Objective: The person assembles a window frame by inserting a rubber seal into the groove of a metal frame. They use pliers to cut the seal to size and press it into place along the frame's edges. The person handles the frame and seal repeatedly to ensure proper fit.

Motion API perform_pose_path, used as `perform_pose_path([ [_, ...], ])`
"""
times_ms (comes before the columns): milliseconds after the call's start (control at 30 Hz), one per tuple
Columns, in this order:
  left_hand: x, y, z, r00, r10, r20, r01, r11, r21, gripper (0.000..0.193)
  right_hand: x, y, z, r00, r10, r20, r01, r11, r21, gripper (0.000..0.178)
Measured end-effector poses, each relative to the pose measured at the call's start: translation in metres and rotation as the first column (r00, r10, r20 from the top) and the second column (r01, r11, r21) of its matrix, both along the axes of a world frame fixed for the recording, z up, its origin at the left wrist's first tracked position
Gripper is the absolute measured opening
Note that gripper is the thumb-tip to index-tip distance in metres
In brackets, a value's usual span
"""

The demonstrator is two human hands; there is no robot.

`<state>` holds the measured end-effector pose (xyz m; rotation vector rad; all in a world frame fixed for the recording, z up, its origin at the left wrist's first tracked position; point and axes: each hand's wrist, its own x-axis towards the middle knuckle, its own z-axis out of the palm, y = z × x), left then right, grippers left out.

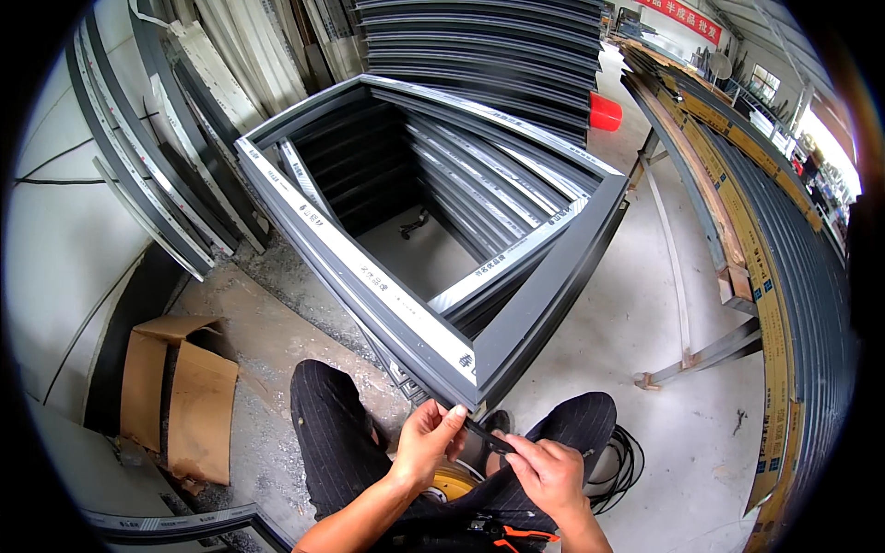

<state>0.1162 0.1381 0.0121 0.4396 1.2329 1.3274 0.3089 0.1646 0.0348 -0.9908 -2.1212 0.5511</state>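
Note:
A stack of grey window frames (547, 276) stands before my knees, its near corner just beyond my hands. My left hand (426, 447) is closed by that corner, thumb and fingers pinched at the far end of a slim dark bar (489, 437). The bar slants down to my right hand (550, 475), whose fingers are wrapped round its near end. Its exact kind is too small and dark to make out. Below, between my legs, shows part of a yellow round object (452, 481). An orange-handled tool (527, 535) lies at my lap.
An open cardboard box (203, 410) sits on the left floor amid scattered shavings. Long profiles (138, 157) lean on the left wall. More grey frames (479, 55) are piled behind. To the right are a rack of long profiles (784, 276), a red bucket (605, 112) and coiled black cable (627, 470).

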Motion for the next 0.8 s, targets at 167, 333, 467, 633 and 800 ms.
perform_pose_path([
  [167,0.005,-0.002,-0.002,0.998,0.01,-0.057,-0.01,1.0,0.015,0.027,-0.011,0.004,-0.005,0.995,0.064,0.077,-0.07,0.995,0.077,0.043],
  [333,0.003,0.002,0.002,0.998,0.031,-0.059,-0.032,0.999,-0.019,0.034,-0.021,0.004,-0.009,0.993,0.054,0.102,-0.064,0.993,0.102,0.045],
  [467,-0.008,0.006,0.005,1.0,-0.018,0.002,0.018,0.999,-0.03,0.043,-0.022,0.005,-0.013,0.991,0.064,0.12,-0.077,0.991,0.106,0.045],
  [633,-0.027,0.012,-0.006,0.999,-0.012,-0.031,0.012,1.0,-0.007,0.05,-0.023,0.006,-0.01,0.991,0.048,0.125,-0.061,0.993,0.099,0.043],
  [800,-0.027,0.014,-0.011,0.999,-0.031,0.028,0.033,0.998,-0.061,0.058,-0.018,0.018,0.01,0.969,0.171,0.181,-0.182,0.982,0.045,0.036],
])
